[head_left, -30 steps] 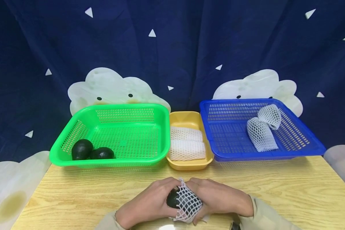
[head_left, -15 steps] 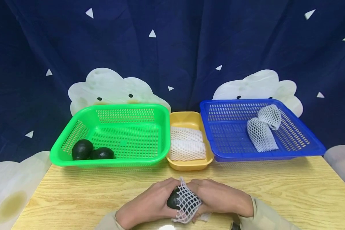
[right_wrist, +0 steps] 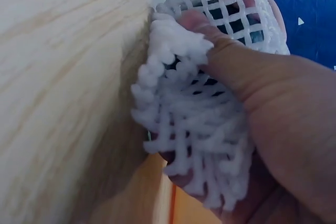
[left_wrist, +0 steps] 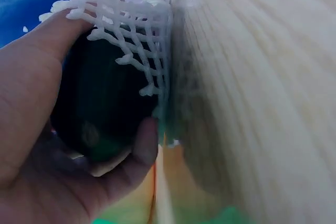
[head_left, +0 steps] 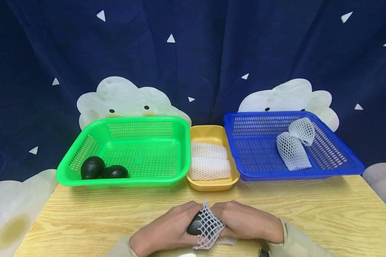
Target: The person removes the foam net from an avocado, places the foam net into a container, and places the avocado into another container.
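Note:
Near the front of the table, a dark avocado (head_left: 194, 225) lies partly inside a white foam net sleeve (head_left: 209, 228). My left hand (head_left: 170, 228) grips its bare left end, thumb and fingers curled round the dark skin, as the left wrist view shows. On the other side my right hand (head_left: 244, 221) holds the net, its thumb pressing the mesh against the fruit in the right wrist view. The sleeve's loose end (right_wrist: 205, 156) hangs bunched below the right thumb. Two bare avocados (head_left: 92, 167) rest in the green basket's front left corner.
Behind the hands stand a green basket (head_left: 138, 182) on the left, a yellow tray (head_left: 209, 186) with folded foam nets (head_left: 209, 167), and a blue basket (head_left: 296, 175) on the right. Two netted pieces (head_left: 292, 150) lie in the blue basket. A dark curtain (head_left: 193, 53) hangs behind.
Both hands stay almost in place on the avocado. The net's edge and the right fingers have shifted slightly, and more of the sleeve's loose end shows under the right hand.

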{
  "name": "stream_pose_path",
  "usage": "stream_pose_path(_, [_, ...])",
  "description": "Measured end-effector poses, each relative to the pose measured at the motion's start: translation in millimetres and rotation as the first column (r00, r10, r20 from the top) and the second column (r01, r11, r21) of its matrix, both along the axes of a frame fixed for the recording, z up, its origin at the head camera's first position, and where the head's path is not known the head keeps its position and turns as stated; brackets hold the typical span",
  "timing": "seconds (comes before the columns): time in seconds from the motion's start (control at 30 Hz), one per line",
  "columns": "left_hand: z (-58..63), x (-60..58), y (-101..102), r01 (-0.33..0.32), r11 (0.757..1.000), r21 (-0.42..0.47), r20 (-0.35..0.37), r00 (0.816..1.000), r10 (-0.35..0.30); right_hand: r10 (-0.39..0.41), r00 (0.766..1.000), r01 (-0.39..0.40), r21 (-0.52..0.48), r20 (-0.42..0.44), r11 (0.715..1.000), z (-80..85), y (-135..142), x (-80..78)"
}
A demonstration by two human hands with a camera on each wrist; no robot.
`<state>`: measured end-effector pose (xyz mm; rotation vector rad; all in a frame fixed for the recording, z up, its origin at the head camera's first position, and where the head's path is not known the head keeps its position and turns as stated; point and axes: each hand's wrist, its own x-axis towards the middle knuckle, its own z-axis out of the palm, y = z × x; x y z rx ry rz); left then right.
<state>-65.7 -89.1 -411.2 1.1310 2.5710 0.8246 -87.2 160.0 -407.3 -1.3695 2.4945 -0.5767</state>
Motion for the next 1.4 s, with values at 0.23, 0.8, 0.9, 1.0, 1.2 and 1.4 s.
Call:
stream_pose_path(0.23, [-3.3,2.8,-0.5,0.007,1.000,-0.029,-0.053,0.999,-0.008,0.025,0.999,-0.026,-0.028,-0.045,0.999,-3.6,-0.9,-0.3])
stream_pose_path(0.8, [-1.3,1.6,-2.1,0.027,0.999,-0.030,-0.097,0.995,-0.030,0.000,1.000,-0.001,-0.052,-0.019,0.999,-2.5,-1.9,0.3])
stream_pose_path(0.9, [-1.4,-0.3,-2.3,0.037,0.999,-0.008,-0.099,0.994,-0.038,-0.004,1.000,0.003,-0.055,-0.016,0.998,-2.2,-2.0,0.1])
stream_pose_path(1.0, [-1.7,-1.3,-2.7,0.038,0.999,0.008,-0.100,0.994,-0.037,-0.009,1.000,0.008,-0.055,-0.018,0.998,-1.8,-2.4,-0.1])
stream_pose_path(1.2, [2.0,-1.5,-3.7,0.002,1.000,0.007,-0.060,0.998,-0.001,-0.017,0.999,0.015,-0.056,-0.038,0.998,-1.3,-1.4,-0.2])
stream_pose_path(1.4, [6.0,-3.7,-7.1,-0.022,1.000,0.009,-0.069,0.997,0.023,-0.023,0.998,0.019,-0.092,-0.052,0.996,-1.5,-0.7,-0.6])
